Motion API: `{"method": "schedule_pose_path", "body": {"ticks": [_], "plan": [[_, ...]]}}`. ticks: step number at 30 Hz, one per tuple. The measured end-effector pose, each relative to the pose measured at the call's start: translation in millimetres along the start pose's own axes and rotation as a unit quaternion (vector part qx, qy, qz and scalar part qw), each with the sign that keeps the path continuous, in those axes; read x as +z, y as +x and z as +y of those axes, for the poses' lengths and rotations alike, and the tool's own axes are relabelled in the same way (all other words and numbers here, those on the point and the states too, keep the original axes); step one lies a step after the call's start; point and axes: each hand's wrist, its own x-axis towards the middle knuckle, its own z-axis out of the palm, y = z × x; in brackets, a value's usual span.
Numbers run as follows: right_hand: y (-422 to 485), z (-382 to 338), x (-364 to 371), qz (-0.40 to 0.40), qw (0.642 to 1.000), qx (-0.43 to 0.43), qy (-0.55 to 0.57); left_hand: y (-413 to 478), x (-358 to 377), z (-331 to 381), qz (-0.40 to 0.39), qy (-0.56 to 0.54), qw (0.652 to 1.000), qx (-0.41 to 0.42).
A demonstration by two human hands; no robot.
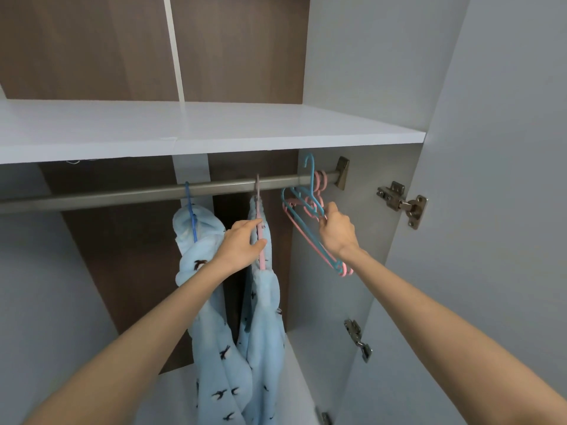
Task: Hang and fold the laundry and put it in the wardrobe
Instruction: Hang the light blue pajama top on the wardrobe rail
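The wardrobe stands open. It has a white shelf (214, 130) up high and dark brown boards at the back. Under the shelf a grey rail (122, 194) runs from side to side. The open door (491, 210) is on the right, with two metal hinges (402, 204) on the wardrobe's side wall next to it.

Two soft, light blue clothes with little dark birds on them hang from the rail. The left fleece (199, 271) hangs on a blue hanger (191, 213). The right fleece (264, 317) hangs just beside it on a pink hanger (260, 240), near the middle of the rail. The two touch lower down.

The left hand (242, 243) reaches up to the right fleece. Its fingers and thumb pinch the pink hanger, just below the hook. The arm crosses in front of the left fleece.

The right hand (337, 231) is further right, near the end of the rail. Its fingers are curled round a teal hanger (313, 185) with no clothes on it. The hook of this hanger sticks up above the rail (I cannot tell if it touches the rail). A bunch of empty hangers (320, 179), pink and teal, hangs close behind it at the rail's right end. Their long arms slant down past the right wrist.
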Motion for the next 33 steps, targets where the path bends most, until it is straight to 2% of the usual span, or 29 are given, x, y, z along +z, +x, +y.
{"method": "schedule_pose_path", "body": {"ticks": [11,18,23,33], "plan": [[-76.7,-12.2,-46.3,-0.020,0.999,0.044,-0.025,-75.2,-30.1,25.3,0.022,-0.027,0.999,0.036],[-179.3,-15.5,-85.6,-0.010,0.999,0.016,-0.039,-151.8,-33.6,43.0,0.013,-0.056,0.998,0.041],[-261.2,-14.2,-119.6,-0.033,0.999,-0.004,-0.038,-209.1,-27.0,67.3,-0.004,-0.092,0.994,0.062],[-378.7,3.9,-170.8,-0.077,0.992,-0.057,-0.086,-295.0,-20.4,134.1,-0.031,-0.252,0.964,0.081]]}}
